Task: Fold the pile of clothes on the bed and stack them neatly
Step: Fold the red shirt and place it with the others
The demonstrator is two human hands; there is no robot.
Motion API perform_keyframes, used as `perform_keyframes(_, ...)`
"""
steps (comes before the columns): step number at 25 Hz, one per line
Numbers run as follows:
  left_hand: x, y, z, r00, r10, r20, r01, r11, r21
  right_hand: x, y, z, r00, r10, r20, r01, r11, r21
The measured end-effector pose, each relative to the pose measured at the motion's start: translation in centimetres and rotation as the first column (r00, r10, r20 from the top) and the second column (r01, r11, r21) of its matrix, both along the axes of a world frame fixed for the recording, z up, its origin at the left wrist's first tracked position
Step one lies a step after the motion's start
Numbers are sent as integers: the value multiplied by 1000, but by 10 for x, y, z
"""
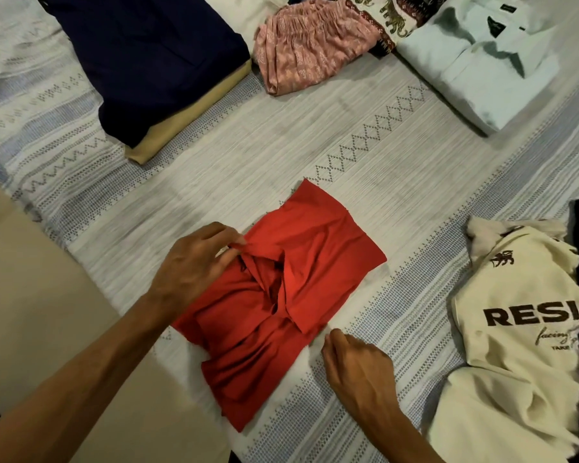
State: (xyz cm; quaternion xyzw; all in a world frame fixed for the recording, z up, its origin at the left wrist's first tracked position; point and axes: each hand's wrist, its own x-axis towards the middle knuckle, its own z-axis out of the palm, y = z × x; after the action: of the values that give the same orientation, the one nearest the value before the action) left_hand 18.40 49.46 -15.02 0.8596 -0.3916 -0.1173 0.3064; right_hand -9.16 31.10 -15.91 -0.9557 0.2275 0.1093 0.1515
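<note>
A red garment [318, 259] lies partly folded in the middle of the bed, its centre bunched into creases. My left hand [194, 265] pinches a fold of the red cloth at its left edge. Just off the garment's lower right edge, my right hand [355, 365] rests on the bedspread with curled fingers that hold nothing. A folded navy garment [147, 58] sits on a tan one [181, 118] at the back left. A pale green folded shirt [475, 65] lies at the back right.
A crumpled cream shirt with dark lettering [515, 329] lies at the right. A pink patterned garment [311, 51] and a white elephant-print cloth [391, 18] lie at the back. The striped bedspread [315, 135] ends at the left, where a beige floor [30, 295] shows.
</note>
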Motion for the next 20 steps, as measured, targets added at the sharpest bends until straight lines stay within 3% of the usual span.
perform_keyframes(3, -7, 16, -1, 997, -18, 75, 14, 999, 49, 11, 6, 18, 996, -60, 59, 54, 994, 92)
perform_keyframes(6, -12, 16, -2, 996, -11, 87, 3, 997, 82, 50, 23, 27, 995, -4, 104, 1, 1000, 23)
perform_keyframes(10, -17, 1, 4, 994, 106, -13, -106, 994, -10, 79, 36, 18, 993, -27, 119, 34, 998, -60)
perform_keyframes(13, -9, -1, 6, 980, 185, -75, -189, 981, -52, 65, 32, 22, 977, -59, 203, 61, 998, -3)
perform_keyframes(20, 0, 8, 0, 962, 249, -110, -253, 967, -25, 12, 15, 5, 980, 200, 14, -198, 976, -93)
